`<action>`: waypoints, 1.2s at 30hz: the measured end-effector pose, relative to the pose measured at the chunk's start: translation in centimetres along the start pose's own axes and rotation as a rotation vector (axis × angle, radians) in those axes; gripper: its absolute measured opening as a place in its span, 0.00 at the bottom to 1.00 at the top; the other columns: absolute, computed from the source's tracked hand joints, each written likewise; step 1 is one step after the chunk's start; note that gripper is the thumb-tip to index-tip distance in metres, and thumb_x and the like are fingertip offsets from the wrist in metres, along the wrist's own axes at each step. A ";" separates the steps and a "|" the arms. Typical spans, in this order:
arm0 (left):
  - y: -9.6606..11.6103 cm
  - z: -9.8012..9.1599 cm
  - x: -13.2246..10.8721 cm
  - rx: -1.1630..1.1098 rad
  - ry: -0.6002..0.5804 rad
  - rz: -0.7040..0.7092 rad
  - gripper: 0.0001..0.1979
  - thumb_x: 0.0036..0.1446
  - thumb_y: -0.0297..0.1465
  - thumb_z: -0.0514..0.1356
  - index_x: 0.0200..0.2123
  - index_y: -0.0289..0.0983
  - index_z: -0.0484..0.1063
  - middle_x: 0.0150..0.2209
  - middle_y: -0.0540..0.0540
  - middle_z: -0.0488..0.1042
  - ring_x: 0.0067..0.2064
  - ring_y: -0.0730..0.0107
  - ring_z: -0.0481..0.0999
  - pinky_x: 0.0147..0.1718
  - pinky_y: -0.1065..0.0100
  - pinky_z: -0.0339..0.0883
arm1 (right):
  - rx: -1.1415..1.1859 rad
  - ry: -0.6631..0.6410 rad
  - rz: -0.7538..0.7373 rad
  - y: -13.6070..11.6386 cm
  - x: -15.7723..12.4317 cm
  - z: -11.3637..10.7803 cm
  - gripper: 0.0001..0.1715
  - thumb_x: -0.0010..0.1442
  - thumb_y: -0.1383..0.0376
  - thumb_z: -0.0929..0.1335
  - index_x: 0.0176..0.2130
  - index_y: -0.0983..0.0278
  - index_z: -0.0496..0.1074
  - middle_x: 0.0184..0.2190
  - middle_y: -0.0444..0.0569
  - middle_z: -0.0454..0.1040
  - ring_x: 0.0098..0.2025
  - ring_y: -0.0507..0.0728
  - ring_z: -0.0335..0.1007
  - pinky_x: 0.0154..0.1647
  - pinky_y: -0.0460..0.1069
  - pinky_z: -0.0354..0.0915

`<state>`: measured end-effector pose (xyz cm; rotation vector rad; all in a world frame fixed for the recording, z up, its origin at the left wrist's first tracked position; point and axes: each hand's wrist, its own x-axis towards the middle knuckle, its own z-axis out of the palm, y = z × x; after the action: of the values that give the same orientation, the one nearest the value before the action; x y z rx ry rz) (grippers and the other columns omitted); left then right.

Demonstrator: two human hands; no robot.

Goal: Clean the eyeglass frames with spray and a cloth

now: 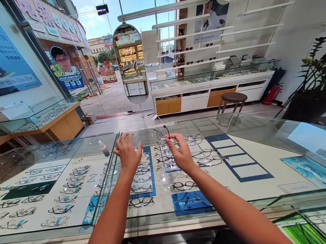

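My right hand (180, 151) pinches a pair of thin dark-rimmed glasses (161, 132) and holds them just above the glass counter top (248, 140). My left hand (127, 152) hovers beside it over the glass with its fingers spread, holding nothing, over what looks like a small white cloth (142, 157) on the glass. A small white spray bottle (103, 148) stands on the counter just left of my left hand. Rows of spectacle frames (141, 180) lie on trays inside the case under both hands.
An oval mirror on a stand (130, 62) stands behind the counter. Further display cases (212, 77), wall shelves, a round stool (234, 99), a red fire extinguisher (270, 94) and a potted plant (322, 77) fill the shop. More frames lie in the left case (37, 194).
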<state>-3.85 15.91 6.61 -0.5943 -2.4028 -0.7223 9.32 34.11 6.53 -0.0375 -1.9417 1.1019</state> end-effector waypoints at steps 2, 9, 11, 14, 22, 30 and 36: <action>0.5 0.3 -0.5 -0.070 0.134 0.110 0.30 0.68 0.41 0.64 0.70 0.39 0.70 0.73 0.29 0.68 0.73 0.35 0.64 0.64 0.39 0.59 | -0.059 -0.033 -0.004 0.1 0.0 0.0 0.15 0.76 0.53 0.64 0.47 0.58 0.75 0.47 0.54 0.82 0.53 0.65 0.75 0.60 0.62 0.65; 1.6 1.0 -1.9 -0.228 0.368 0.576 0.42 0.67 0.44 0.69 0.76 0.41 0.57 0.68 0.31 0.75 0.70 0.43 0.72 0.66 0.50 0.59 | -0.208 -0.129 -0.135 0.4 -0.1 0.2 0.13 0.75 0.56 0.65 0.46 0.59 0.76 0.45 0.53 0.84 0.53 0.65 0.75 0.60 0.63 0.60; 1.6 0.9 -1.8 -0.243 0.387 0.590 0.38 0.68 0.42 0.68 0.75 0.42 0.60 0.65 0.34 0.79 0.67 0.46 0.76 0.65 0.52 0.60 | -0.210 -0.151 -0.150 0.3 0.0 0.2 0.12 0.76 0.56 0.65 0.46 0.58 0.76 0.46 0.53 0.84 0.53 0.65 0.75 0.61 0.63 0.59; 1.5 0.6 -1.6 -0.229 0.388 0.572 0.32 0.69 0.42 0.69 0.71 0.43 0.66 0.62 0.36 0.82 0.63 0.47 0.79 0.62 0.53 0.60 | -0.210 -0.180 -0.152 0.2 0.0 0.1 0.12 0.75 0.56 0.65 0.45 0.58 0.77 0.45 0.52 0.85 0.52 0.65 0.76 0.62 0.64 0.59; 2.7 -2.2 -0.2 -0.262 0.412 0.486 0.29 0.67 0.46 0.70 0.64 0.39 0.74 0.59 0.35 0.83 0.60 0.47 0.79 0.58 0.53 0.60 | -0.226 -0.155 -0.181 -2.1 2.2 -1.7 0.15 0.72 0.51 0.70 0.50 0.57 0.76 0.50 0.53 0.84 0.56 0.68 0.77 0.64 0.66 0.63; 6.8 -10.6 5.0 -0.334 0.668 0.295 0.35 0.57 0.59 0.71 0.58 0.43 0.74 0.53 0.40 0.82 0.54 0.47 0.80 0.58 0.48 0.67 | -0.202 -0.091 -0.409 -9.6 8.9 -6.5 0.39 0.66 0.49 0.77 0.68 0.56 0.66 0.62 0.58 0.78 0.64 0.69 0.75 0.69 0.66 0.68; 7.3 -13.1 5.1 -0.415 0.675 0.229 0.33 0.58 0.59 0.71 0.56 0.45 0.75 0.49 0.42 0.82 0.52 0.48 0.82 0.55 0.47 0.74 | -0.149 0.065 -0.455 -12.5 8.8 -5.6 0.25 0.69 0.51 0.76 0.60 0.54 0.73 0.52 0.52 0.83 0.57 0.66 0.80 0.61 0.64 0.74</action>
<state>1.29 14.81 21.54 -0.6446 -1.5495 -1.1171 12.38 33.99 22.52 0.2715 -1.8478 0.6467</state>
